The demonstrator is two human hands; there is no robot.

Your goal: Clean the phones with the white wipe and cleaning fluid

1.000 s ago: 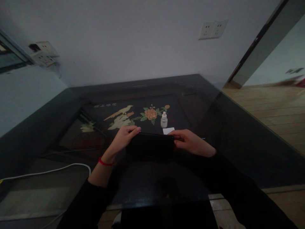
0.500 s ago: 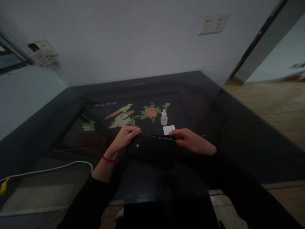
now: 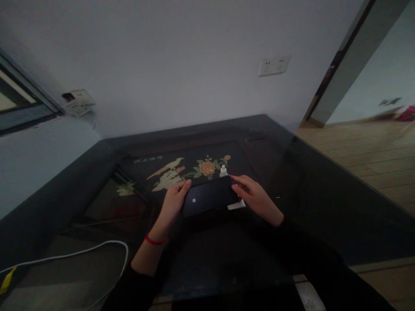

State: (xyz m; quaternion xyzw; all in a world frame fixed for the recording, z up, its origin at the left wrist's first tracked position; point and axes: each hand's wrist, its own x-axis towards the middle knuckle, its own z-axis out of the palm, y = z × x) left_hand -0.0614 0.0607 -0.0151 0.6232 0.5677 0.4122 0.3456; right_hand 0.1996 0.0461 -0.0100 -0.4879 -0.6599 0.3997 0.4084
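A dark smartphone [image 3: 210, 197] is held sideways over the table, its black face with one small white dot turned up toward me. My left hand [image 3: 174, 201] grips the phone's left end, thumb on the upper corner. Around the right end are the fingers and thumb of my right hand [image 3: 256, 199]. Just behind the phone stands a small white-capped dropper bottle [image 3: 223, 170], its lower part hidden. A white square piece [image 3: 236, 204], perhaps paper, shows below the phone's right end and is partly covered by it.
The dark glossy table [image 3: 201, 259] has an inlaid bird and flower picture [image 3: 206, 168]. A white cable [image 3: 81, 249] with a yellow tag [image 3: 7, 280] runs along the left. Wall sockets [image 3: 274, 65] sit beyond the table, and wooden floor [image 3: 366, 151] lies to the right.
The phone has tilted so its face turns more upward and its right end is raised. It now covers the bottle's lower part. My view has tipped upward slightly.
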